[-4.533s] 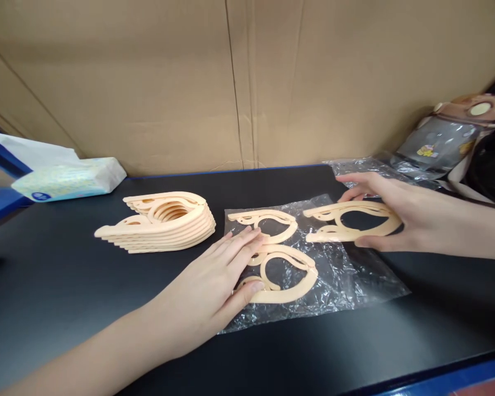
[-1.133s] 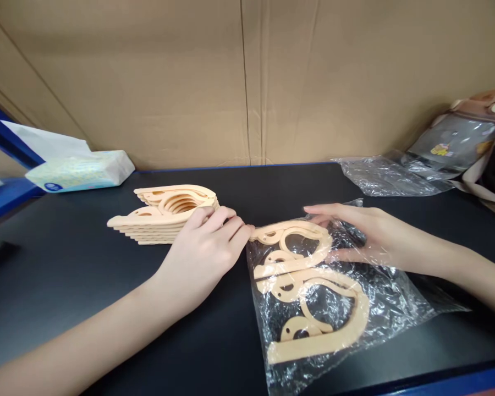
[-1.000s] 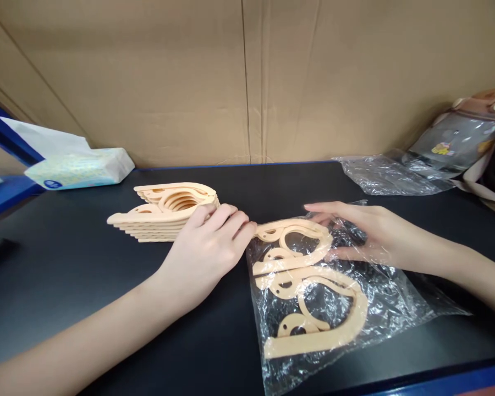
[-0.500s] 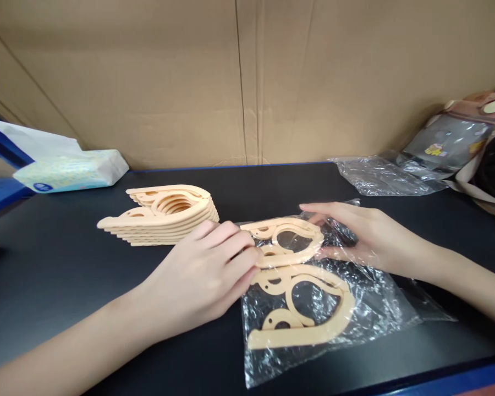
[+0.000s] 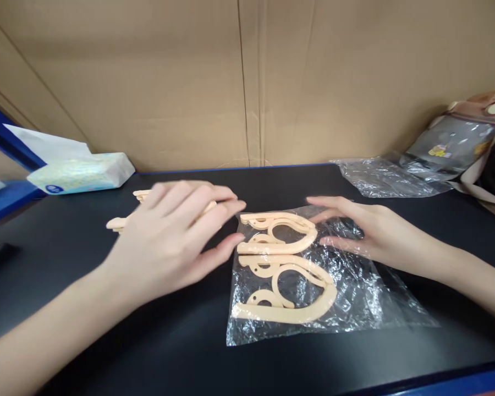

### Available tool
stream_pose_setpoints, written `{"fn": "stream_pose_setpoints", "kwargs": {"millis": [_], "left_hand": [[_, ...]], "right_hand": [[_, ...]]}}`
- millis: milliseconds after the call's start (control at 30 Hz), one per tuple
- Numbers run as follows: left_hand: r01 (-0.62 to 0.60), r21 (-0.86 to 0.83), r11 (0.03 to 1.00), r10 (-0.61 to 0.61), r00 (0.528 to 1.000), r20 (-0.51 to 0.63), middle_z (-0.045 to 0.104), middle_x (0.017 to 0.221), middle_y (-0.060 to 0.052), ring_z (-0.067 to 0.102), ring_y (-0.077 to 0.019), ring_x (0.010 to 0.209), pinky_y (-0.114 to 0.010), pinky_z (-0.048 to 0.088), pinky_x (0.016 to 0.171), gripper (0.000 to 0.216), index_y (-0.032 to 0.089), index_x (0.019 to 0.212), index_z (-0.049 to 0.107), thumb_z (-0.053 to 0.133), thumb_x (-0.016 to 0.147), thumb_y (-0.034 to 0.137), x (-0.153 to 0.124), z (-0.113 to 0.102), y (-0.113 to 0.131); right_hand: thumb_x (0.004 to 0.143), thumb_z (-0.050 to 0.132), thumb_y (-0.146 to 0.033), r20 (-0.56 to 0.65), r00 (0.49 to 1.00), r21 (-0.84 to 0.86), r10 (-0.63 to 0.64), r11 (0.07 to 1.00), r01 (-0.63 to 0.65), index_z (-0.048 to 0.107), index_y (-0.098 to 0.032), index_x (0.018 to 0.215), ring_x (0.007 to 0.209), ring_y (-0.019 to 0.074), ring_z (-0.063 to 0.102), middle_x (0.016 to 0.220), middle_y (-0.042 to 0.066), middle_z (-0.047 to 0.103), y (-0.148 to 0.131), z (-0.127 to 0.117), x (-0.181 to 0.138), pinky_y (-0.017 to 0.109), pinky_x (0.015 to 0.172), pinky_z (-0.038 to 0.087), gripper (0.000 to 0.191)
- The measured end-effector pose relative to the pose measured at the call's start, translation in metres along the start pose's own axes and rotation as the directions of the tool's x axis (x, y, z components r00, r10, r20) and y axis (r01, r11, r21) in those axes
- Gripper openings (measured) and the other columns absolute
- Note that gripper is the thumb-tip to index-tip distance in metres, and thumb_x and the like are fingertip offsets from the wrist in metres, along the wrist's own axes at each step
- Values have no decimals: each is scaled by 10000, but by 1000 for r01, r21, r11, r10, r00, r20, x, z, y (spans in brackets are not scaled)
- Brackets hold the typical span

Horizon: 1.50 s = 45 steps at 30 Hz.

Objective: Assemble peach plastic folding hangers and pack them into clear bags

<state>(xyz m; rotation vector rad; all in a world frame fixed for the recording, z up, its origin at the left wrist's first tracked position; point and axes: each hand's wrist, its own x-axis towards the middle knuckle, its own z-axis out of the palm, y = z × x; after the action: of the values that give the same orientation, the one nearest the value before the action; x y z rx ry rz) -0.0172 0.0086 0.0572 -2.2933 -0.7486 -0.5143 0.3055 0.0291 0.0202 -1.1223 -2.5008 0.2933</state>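
Two peach hangers (image 5: 272, 248): in clear plastic bag (image 5: 367, 300) on tabletop (image 5: 58, 258), long axes left-right, curved ends toward your right. Your right hand (image 5: 363, 234): grip open, flat on bag. Your left hand (image 5: 173, 239): grip open, empty, over hanger stack (image 5: 115, 224).

The clear bag (image 5: 355, 286) is thin, glossy plastic film, crinkled and catching glare. The far hanger (image 5: 278, 237) and near hanger (image 5: 291, 314) at the bag look like smooth, matt moulded plastic. Under the bag, the black tabletop (image 5: 86, 330) is matt and even. Behind the bag stands brown cardboard (image 5: 148, 82), dull and creased.
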Motion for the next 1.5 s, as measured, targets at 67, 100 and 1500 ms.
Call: {"fn": "stream_pose_setpoints", "kwargs": {"millis": [67,100,1500], "left_hand": [[9,78,997,-8,1000,-6,685,1026,-132,581,-282,907,-386,386,745,337,106,1132,616,522,971,387,-1,-3,-15],[35,117,993,-34,999,-11,687,990,-123,572,-274,871,-382,369,729,389,115,1117,622,493,975,453,-1,-3,-22],[53,-276,960,-33,997,75,673,1135,-104,620,-268,1009,-451,371,929,545,164,1271,556,572,889,552,1,-7,30]], "right_hand": [[948,544,-386,-10,999,-15,50,999,-50,402,-273,1449,987,237,706,1112,35,743,1,-4,0,380,816,551,533],[954,526,-382,-16,997,-19,72,997,-72,427,-268,1433,949,233,711,1078,37,748,1,-6,0,370,783,551,502],[951,571,-381,-138,988,147,-75,985,95,689,-264,979,785,180,623,849,-7,718,-56,-9,-6,354,757,405,168]]}}
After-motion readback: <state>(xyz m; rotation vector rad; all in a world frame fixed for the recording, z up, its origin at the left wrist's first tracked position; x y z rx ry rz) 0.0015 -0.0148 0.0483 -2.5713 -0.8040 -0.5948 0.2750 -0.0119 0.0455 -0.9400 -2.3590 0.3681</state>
